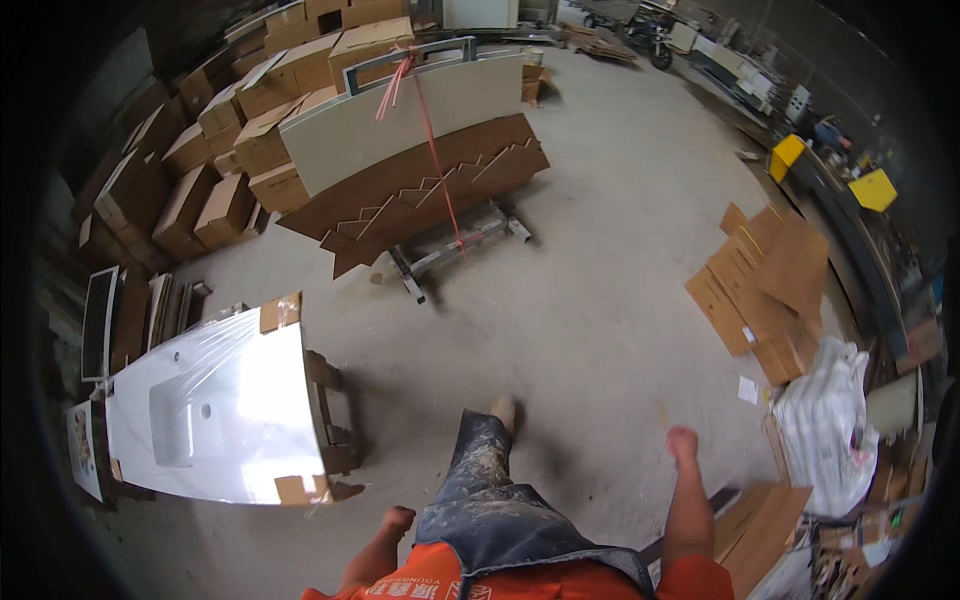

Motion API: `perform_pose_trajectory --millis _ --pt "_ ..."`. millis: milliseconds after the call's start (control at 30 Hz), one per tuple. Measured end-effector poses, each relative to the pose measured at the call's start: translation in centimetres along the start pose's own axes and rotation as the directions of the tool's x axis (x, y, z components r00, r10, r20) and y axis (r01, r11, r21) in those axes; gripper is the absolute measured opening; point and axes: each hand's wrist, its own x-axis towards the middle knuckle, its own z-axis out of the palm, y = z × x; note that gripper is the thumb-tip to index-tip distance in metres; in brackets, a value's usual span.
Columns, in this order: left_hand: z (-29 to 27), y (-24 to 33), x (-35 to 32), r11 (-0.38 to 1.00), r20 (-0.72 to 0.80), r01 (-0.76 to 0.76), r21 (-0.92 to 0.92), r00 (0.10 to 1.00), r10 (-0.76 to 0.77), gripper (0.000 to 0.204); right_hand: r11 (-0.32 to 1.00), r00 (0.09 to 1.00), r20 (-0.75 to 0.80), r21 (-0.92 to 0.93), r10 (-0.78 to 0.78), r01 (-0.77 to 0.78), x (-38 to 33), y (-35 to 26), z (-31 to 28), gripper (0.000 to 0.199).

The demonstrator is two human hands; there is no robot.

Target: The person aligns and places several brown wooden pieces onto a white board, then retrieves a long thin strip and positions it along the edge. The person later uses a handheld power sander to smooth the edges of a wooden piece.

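Observation:
My left hand [398, 518] hangs low beside my thigh, loosely curled, with nothing seen in it. Left of it a white sink countertop [265, 410] with a rectangular basin rests on a stand, its corners padded with brown cardboard and clear film over part of it. My right hand [682, 443] swings out in front on the other side, its fingers curled in and slightly blurred, no object showing. It is apart from everything around it; a small white paper [748, 390] lies on the floor nearby. One leg in dusty dark trousers [480, 465] is stretched forward.
Ahead, a metal rack [410, 275] holds pale and brown panels tied with a pink strap [435, 150]. Cardboard boxes [290, 75] are stacked far left. Flattened cardboard [750, 285] and white sacks [825, 425] lie at right. A motorcycle [655, 45] stands at the back.

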Motion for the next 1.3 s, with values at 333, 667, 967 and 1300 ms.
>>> perform_pose_trajectory --millis 333,667,967,1300 --pt "-9.2 41.2 17.3 0.987 0.073 0.128 -0.097 0.99 -0.121 0.037 0.992 0.973 0.193 -0.012 -0.123 0.128 23.7 -20.7 11.5 0.022" --pt "-29.2 72.5 21.8 0.747 -0.537 -0.444 -0.494 0.832 0.14 0.034 0.908 0.867 0.454 -0.242 -0.205 0.341 52.2 -49.6 22.9 0.033" --pt "-25.4 86.8 35.3 0.326 -0.143 -0.039 -0.945 0.942 -0.302 0.037 0.17 0.419 0.763 -0.387 -0.493 0.906 78.7 -75.8 42.4 0.048" --pt "-33.3 93.5 71.1 -0.326 -0.005 -0.047 -0.944 0.992 -0.126 0.03 -0.377 -0.026 0.753 -0.299 -0.658 0.877 86.4 -86.1 62.5 0.048"
